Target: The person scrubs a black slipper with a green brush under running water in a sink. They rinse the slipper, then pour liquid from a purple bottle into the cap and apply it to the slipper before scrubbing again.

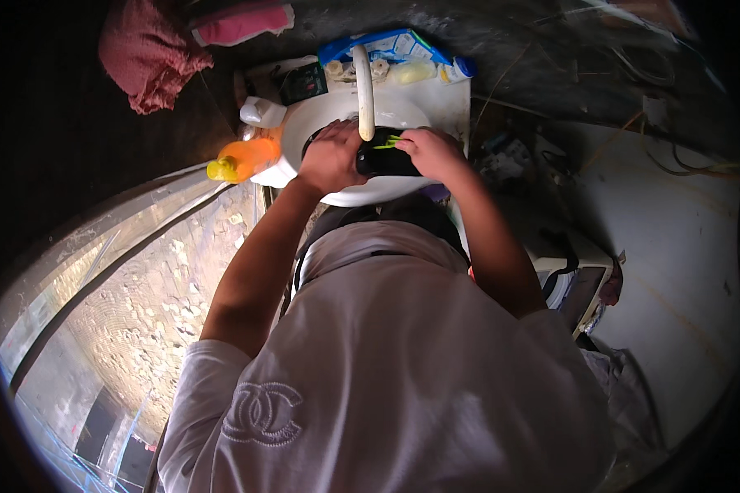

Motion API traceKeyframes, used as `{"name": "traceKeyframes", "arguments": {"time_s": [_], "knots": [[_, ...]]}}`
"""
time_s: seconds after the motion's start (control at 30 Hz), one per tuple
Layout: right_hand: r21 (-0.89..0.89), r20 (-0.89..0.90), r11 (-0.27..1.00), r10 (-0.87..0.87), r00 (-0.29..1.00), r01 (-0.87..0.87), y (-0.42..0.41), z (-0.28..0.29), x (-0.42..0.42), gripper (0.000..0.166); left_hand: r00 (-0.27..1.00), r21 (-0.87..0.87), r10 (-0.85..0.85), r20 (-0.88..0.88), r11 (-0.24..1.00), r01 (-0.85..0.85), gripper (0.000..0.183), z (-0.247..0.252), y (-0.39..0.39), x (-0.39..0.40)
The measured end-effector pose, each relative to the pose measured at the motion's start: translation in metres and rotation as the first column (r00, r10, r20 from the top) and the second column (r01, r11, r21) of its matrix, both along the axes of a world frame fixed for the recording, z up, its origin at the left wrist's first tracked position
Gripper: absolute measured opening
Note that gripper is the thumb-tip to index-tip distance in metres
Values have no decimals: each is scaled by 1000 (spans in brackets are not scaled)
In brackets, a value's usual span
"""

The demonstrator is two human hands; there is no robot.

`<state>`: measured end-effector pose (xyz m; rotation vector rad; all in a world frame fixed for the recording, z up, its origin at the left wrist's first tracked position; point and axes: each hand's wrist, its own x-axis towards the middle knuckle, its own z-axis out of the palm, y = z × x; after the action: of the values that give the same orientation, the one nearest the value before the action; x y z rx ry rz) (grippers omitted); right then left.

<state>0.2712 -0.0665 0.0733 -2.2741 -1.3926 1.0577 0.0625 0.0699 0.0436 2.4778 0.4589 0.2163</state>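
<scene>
Below the curved white faucet spout (364, 86), a glossy black object (385, 161) lies across the white washbasin (345, 198); its exact kind is unclear. My left hand (334, 157) grips its left part, with the back of the hand up. Pinched in the fingers of my right hand (433, 152) is a thin bright-green item (390, 142) with narrow strands, resting over the black surface. My right palm covers the far right end of the black object.
An orange bottle with a yellow cap (245, 160) and a white bottle (263, 113) stand at the basin's left. Along the back ledge lie a blue packet (385, 46), a dark box (304, 83) and a blue-capped bottle (458, 69). A pink cloth (154, 58) hangs at upper left.
</scene>
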Motion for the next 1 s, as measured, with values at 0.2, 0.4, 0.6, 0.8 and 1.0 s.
{"name": "traceKeyframes", "arguments": {"time_s": [0.2,0.4,0.6,0.8,1.0], "knots": [[-53,-5,998,-44,999,44,-1,0,8,26,997,97,50,56,994,-55,95,-2,-6,-11],[13,139,992,122,983,-125,-8,-22,-3,29,998,138,34,54,990,-41,96,-2,-17,-16],[-46,102,980,199,975,-195,-5,-14,-22,28,992,119,-55,113,992,41,98,0,-28,-3],[-211,-23,975,63,998,-66,-21,-17,-2,45,991,146,-64,116,988,47,96,1,-35,-6],[-287,284,958,62,957,23,-19,15,-12,43,985,135,-57,166,990,35,98,-4,-42,-4]]}}
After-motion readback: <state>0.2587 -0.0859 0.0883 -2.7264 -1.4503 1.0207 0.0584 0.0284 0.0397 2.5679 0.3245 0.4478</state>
